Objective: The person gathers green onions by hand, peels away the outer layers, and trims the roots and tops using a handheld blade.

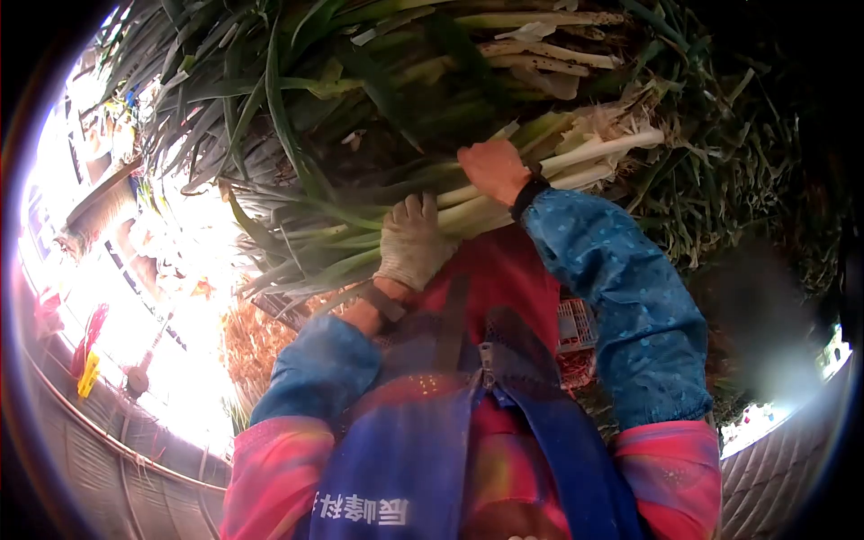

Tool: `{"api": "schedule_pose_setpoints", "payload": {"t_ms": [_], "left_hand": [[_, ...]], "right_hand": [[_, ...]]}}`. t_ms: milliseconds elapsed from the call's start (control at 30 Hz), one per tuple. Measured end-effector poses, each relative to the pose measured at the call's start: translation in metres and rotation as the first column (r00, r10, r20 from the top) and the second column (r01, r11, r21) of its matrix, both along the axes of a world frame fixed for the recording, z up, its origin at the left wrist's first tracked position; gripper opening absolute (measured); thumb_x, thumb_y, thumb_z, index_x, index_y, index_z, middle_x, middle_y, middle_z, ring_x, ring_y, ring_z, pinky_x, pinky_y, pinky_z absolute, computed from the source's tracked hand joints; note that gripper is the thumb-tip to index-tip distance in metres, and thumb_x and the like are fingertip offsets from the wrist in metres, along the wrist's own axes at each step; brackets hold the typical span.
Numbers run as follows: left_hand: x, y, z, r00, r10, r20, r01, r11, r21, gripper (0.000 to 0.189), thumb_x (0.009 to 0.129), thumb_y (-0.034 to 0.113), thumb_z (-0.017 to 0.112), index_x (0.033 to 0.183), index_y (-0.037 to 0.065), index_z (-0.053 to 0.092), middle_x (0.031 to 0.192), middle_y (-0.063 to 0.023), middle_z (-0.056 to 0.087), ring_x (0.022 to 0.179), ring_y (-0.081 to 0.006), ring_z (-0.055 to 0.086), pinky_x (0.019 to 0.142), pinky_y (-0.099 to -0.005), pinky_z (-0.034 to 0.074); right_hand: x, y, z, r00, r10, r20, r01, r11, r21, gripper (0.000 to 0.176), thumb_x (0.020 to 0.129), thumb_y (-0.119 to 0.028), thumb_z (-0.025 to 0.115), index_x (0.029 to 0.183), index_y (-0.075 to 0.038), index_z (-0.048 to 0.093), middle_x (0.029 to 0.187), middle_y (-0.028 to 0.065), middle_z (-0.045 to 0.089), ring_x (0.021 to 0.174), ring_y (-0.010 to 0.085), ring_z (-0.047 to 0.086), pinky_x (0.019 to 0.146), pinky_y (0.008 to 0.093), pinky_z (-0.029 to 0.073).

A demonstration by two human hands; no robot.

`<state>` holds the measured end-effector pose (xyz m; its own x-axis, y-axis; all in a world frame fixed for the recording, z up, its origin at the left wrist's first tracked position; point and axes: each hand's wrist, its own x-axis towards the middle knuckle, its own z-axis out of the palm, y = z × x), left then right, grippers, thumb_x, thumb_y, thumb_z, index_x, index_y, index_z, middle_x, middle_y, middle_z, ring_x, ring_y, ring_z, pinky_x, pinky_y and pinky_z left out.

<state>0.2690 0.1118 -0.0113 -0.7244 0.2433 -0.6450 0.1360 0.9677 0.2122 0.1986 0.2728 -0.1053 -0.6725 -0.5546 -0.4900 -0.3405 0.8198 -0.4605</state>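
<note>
A bunch of long green onions (477,214) lies across my lap, its white stalks and roots to the right and green leaves to the left. My left hand (414,241), in a pale knitted glove, is closed around the leafy side of the bunch. Further right, my right hand (495,171) is closed over the white stalks; its fingertips are hidden. It looks bare, with a dark band at the wrist.
Ahead lies a large heap of green onions (387,85). Loose leaves (729,180) pile up on the right. A plastic crate (576,326) shows beside my lap, and dry straw-coloured litter (252,337) lies at left. The far left is overexposed.
</note>
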Motion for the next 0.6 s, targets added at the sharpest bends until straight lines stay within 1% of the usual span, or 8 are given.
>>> {"api": "schedule_pose_setpoints", "payload": {"t_ms": [200, 233, 267, 300, 433, 467, 567, 600], "left_hand": [[0.006, 0.002, 0.0, 0.992, -0.111, 0.054, 0.112, 0.993, -0.022, 0.086, 0.066, 0.052, 0.072, 0.126, -0.002, 0.043, 0.113, -0.0176, 0.051, 0.103, -0.0329, 0.051, 0.088, -0.0444, 0.042], [0.003, 0.003, -0.001, 0.988, -0.141, 0.062, 0.143, 0.989, -0.029, 0.086, 0.066, 0.053, 0.071, 0.126, -0.002, 0.043, 0.114, -0.0176, 0.051, 0.104, -0.033, 0.051, 0.088, -0.0443, 0.042], [0.004, 0.002, -0.004, 0.988, -0.145, 0.049, 0.146, 0.989, -0.009, 0.086, 0.067, 0.054, 0.071, 0.126, -0.001, 0.043, 0.115, -0.0177, 0.05, 0.105, -0.0332, 0.051, 0.089, -0.0442, 0.042], [0.005, -0.001, -0.009, 0.988, -0.15, 0.036, 0.15, 0.989, 0.011, 0.085, 0.067, 0.054, 0.071, 0.126, -0.001, 0.043, 0.116, -0.0179, 0.05, 0.106, -0.0334, 0.05, 0.09, -0.0442, 0.042], [0.002, 0.002, -0.009, 0.993, -0.122, 0.007, 0.121, 0.992, 0.035, 0.084, 0.069, 0.057, 0.069, 0.125, 0.0, 0.045, 0.117, -0.02, 0.051, 0.107, -0.0349, 0.05, 0.093, -0.0446, 0.041], [0.005, 0.003, -0.008, 0.996, -0.092, -0.011, 0.093, 0.992, 0.082, 0.081, 0.071, 0.057, 0.067, 0.124, 0.0, 0.046, 0.115, -0.0205, 0.053, 0.104, -0.0353, 0.052, 0.091, -0.0448, 0.042], [-0.008, 0.005, -0.017, 1.0, 0.027, -0.011, -0.025, 0.99, 0.137, 0.072, 0.077, 0.056, 0.062, 0.122, 0.001, 0.048, 0.109, -0.0215, 0.056, 0.094, -0.0364, 0.057, 0.085, -0.045, 0.046], [-0.014, 0.008, -0.02, 0.995, 0.092, 0.042, -0.095, 0.991, 0.093, 0.069, 0.079, 0.055, 0.06, 0.121, 0.001, 0.049, 0.107, -0.0214, 0.057, 0.091, -0.0366, 0.058, 0.083, -0.0449, 0.047]], "right_hand": [[-0.034, 0.106, 0.023, 0.986, -0.08, -0.148, 0.095, 0.991, 0.099, 0.015, 0.088, -0.014, 0.049, 0.096, -0.005, 0.058, 0.079, 0.0132, 0.061, 0.075, 0.0313, 0.062, 0.059, 0.041, 0.049], [-0.048, 0.156, 0.021, 0.88, -0.028, -0.474, 0.079, 0.993, 0.088, 0.015, 0.09, -0.015, 0.047, 0.093, -0.005, 0.058, 0.081, 0.0144, 0.061, 0.073, 0.0309, 0.061, 0.058, 0.0406, 0.048], [-0.061, 0.237, -0.014, 0.818, 0.18, -0.546, 0.082, 0.904, 0.419, 0.016, 0.092, -0.015, 0.045, 0.092, -0.005, 0.058, 0.082, 0.0146, 0.06, 0.073, 0.0315, 0.06, 0.06, 0.0422, 0.048], [-0.093, 0.287, 0.018, 0.854, -0.324, -0.407, 0.455, 0.844, 0.284, 0.019, 0.091, -0.015, 0.048, 0.1, -0.003, 0.059, 0.089, 0.0161, 0.063, 0.078, 0.031, 0.063, 0.065, 0.0425, 0.051], [-0.118, 0.562, 0.089, 0.671, -0.349, -0.654, 0.719, 0.52, 0.46, 0.037, 0.091, -0.019, 0.054, 0.123, -0.004, 0.045, 0.088, 0.0186, 0.066, 0.076, 0.0328, 0.065, 0.063, 0.0434, 0.052], [-0.108, 0.572, 0.117, 0.676, -0.246, -0.694, 0.73, 0.347, 0.588, 0.049, 0.09, -0.021, 0.055, 0.133, -0.004, 0.039, 0.088, 0.0202, 0.067, 0.077, 0.0345, 0.065, 0.064, 0.0441, 0.052], [-0.09, 0.398, 0.145, 0.712, -0.397, -0.579, 0.701, 0.46, 0.546, 0.07, 0.088, -0.031, 0.058, 0.142, -0.002, 0.023, 0.089, 0.0229, 0.065, 0.079, 0.0394, 0.063, 0.066, 0.0489, 0.05], [-0.077, 0.356, 0.121, 0.767, -0.368, -0.525, 0.631, 0.578, 0.517, 0.062, 0.088, -0.032, 0.057, 0.137, -0.004, 0.032, 0.1, 0.0209, 0.062, 0.088, 0.0377, 0.061, 0.074, 0.0469, 0.049]]}}
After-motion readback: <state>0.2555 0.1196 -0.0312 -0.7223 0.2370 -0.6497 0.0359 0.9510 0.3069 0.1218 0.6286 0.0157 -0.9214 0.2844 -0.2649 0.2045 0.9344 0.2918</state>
